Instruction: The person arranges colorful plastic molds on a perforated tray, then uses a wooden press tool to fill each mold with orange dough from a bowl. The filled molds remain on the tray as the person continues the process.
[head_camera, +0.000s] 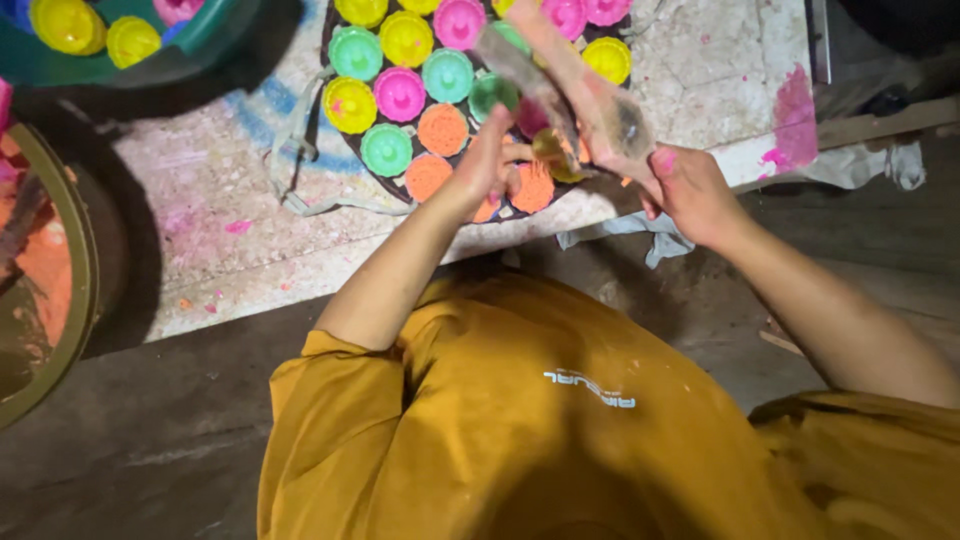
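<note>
Round dark tray (335, 150) holding small cups of pink, yellow, green and orange powder. Right hand (690, 190) closed around a blurred stick (560, 95); left hand (490, 160) open, fingers over the orange cups (443, 130).

Person wears a mustard-yellow short-sleeved shirt (520, 420), loose, creased, sleeves ending above the elbows, forearms bare. Small white print on the shirt front, faint pale specks around it. Pink powder smears on right hand (690, 190); left hand (485, 165) bare.

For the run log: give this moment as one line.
left hand: touching orange cup | right hand: holding blurred stick-like tool | round tray: coloured cups, on stained slab
</note>
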